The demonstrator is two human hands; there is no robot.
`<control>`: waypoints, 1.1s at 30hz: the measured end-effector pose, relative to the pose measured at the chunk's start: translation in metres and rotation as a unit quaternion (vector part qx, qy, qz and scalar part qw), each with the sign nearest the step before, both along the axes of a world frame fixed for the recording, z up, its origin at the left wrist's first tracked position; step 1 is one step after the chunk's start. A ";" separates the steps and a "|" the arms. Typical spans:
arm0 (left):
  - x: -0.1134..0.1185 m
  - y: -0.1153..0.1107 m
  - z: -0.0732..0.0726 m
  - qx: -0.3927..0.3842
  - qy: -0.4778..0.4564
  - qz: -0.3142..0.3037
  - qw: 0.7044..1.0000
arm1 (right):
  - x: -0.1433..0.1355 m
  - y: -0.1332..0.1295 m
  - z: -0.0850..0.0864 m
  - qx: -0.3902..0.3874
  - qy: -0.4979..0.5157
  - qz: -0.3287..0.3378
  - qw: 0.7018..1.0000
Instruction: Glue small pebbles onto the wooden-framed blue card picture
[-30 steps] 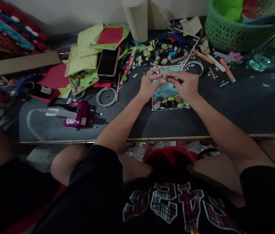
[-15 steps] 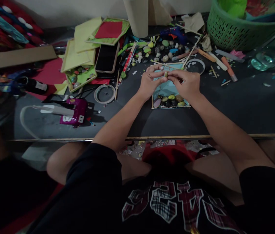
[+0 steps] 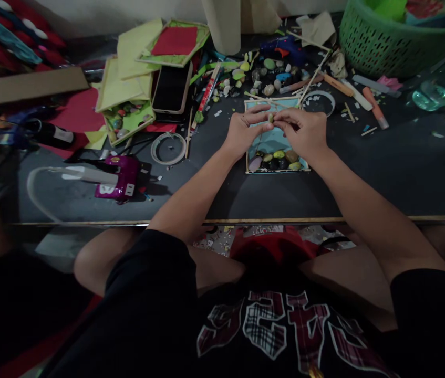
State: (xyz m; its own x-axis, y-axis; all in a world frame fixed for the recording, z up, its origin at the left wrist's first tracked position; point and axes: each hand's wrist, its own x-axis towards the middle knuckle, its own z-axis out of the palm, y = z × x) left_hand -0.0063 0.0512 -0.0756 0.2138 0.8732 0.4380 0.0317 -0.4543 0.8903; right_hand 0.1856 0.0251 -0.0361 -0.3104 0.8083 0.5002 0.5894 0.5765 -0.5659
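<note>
Over a light blue panel [image 3: 273, 140] edged with thin sticks, both hands meet at a small green pebble [image 3: 270, 118]. The fingertips of my left hand [image 3: 246, 128] are closed on the pebble from the left. From the right, my right hand [image 3: 307, 131] pinches it between thumb and fingers. Several coloured stones [image 3: 279, 161] lie along the panel's near edge. A thin stick [image 3: 314, 79] slants up behind my right hand. The panel's middle is partly hidden by the hands.
Loose pebbles, a blue glue gun [image 3: 285, 48] and markers [image 3: 375, 107] lie behind. Left are a phone [image 3: 172, 88], a tape roll [image 3: 168, 148] and a purple power adapter [image 3: 117, 178]. A green basket [image 3: 387, 44] and clear bottle [image 3: 429, 94] stand right.
The view has shifted slightly. Both hands keep nearly the same pose over the panel, with the pebble still between the fingertips.
</note>
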 end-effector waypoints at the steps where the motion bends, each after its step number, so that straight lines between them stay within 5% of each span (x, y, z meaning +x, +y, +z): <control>1: 0.000 0.000 0.000 0.000 -0.002 0.000 1.000 | 0.000 0.000 -0.001 0.003 0.004 0.001 1.000; 12: 0.005 0.000 0.003 -0.005 -0.041 -0.013 0.999 | -0.002 -0.001 -0.008 -0.003 0.071 0.002 0.997; 33: 0.000 0.008 -0.006 -0.019 -0.018 -0.041 0.999 | 0.002 0.000 0.003 0.055 -0.077 -0.029 0.995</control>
State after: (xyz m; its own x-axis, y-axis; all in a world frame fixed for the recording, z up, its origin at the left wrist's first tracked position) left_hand -0.0062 0.0591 -0.0811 0.2690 0.8694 0.4143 -0.0364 -0.4207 0.9065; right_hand 0.1880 0.0253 -0.0331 -0.3443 0.7706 0.5363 0.6993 0.5917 -0.4012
